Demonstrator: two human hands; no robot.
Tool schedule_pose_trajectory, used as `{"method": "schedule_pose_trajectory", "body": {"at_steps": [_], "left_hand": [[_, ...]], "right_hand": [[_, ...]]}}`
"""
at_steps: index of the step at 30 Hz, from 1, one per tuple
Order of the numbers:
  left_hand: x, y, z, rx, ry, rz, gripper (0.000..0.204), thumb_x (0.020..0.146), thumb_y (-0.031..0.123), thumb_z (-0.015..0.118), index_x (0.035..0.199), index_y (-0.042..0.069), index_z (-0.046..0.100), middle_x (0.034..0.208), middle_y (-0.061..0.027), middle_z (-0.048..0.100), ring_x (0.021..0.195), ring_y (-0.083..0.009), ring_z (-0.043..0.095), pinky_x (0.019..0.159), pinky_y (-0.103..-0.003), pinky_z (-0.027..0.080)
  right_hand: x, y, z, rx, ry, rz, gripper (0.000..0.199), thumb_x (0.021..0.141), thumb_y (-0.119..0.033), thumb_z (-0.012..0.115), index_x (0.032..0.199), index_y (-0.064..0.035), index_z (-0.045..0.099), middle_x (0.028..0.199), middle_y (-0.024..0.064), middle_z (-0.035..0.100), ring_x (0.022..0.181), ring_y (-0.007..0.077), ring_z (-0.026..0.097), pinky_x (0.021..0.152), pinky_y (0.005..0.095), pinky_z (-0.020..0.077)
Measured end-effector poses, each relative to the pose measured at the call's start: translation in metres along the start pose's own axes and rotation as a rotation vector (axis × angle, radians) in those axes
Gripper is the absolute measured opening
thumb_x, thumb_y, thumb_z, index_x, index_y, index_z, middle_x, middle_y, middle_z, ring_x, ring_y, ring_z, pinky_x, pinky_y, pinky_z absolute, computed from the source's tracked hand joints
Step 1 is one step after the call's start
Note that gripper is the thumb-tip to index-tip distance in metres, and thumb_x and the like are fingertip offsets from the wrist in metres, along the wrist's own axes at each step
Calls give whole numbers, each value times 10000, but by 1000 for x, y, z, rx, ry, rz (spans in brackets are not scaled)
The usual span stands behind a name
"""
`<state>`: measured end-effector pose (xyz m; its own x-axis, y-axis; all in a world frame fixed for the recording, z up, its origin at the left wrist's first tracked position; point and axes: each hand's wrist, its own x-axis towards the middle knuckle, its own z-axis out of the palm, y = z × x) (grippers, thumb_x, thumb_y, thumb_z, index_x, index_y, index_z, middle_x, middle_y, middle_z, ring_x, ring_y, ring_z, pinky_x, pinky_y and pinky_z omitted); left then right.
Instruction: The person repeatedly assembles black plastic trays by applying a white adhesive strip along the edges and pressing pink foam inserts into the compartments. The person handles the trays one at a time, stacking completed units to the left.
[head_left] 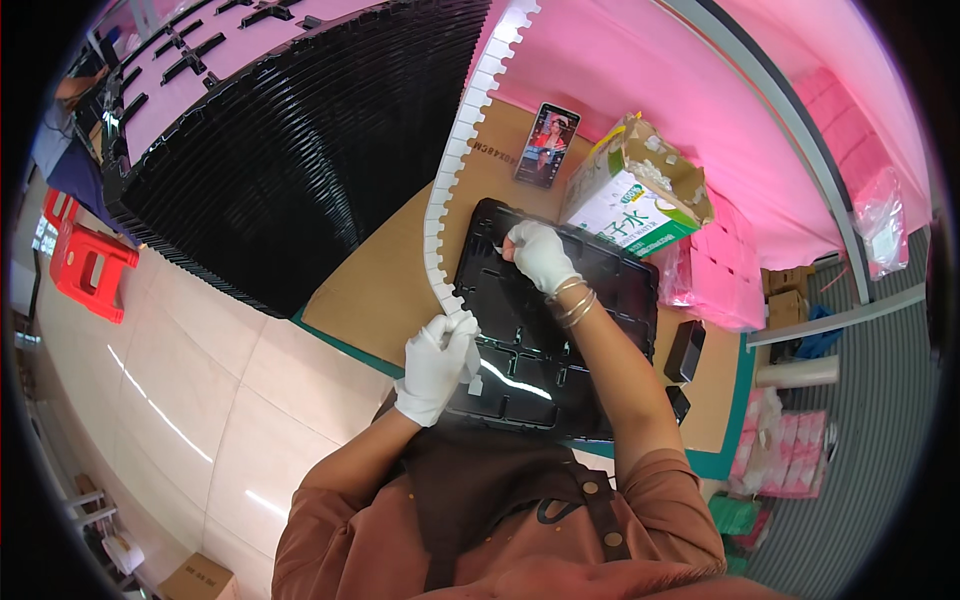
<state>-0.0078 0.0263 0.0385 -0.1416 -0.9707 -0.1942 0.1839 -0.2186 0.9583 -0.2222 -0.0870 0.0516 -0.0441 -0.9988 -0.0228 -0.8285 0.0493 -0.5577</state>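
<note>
My left hand (437,368), in a white glove, is closed on the lower end of a long white notched strip (465,125), which curves up and away from it. In front of me lies a shiny black plastic tray (575,385) with moulded compartments. My right hand (543,258), also white-gloved with the fingertips bare, reaches over the tray's far left part. Its fingers are curled together, and whatever they pinch is too small to make out. A small white piece (475,386) shows on the tray beside my left hand.
A tall stack of black trays (330,150) rises at the left. Behind the tray stand a phone (548,145) and an open carton (640,190) with white bits inside. Pink wrapped packs (720,265) and a black box (685,350) lie right. A red stool (90,262) stands on the floor.
</note>
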Motion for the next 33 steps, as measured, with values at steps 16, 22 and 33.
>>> {"method": "schedule_pose_trajectory", "body": {"at_steps": [16,22,33], "left_hand": [[1,0,-1,-37,-6,-25,195,931,111,606,1031,-51,642,923,-106,707,871,-115,663,767,-240,507],[2,-6,-1,-99,-41,7,185,934,129,614,983,-48,640,911,-92,698,826,-100,642,738,-240,499],[2,-6,0,-102,-11,-3,180,924,146,630,957,-31,648,872,-69,694,782,-83,626,699,-238,493]], "right_hand": [[-69,-11,-137,-348,626,-306,181,738,14,520,806,-48,676,841,152,671,816,337,636,753,429,497],[-176,-68,-1,-262,-153,-339,183,708,0,544,831,-68,661,892,92,624,855,299,580,749,410,469],[-184,-64,24,39,-155,-229,242,665,91,501,847,-31,603,881,152,592,783,347,587,711,439,492]]}}
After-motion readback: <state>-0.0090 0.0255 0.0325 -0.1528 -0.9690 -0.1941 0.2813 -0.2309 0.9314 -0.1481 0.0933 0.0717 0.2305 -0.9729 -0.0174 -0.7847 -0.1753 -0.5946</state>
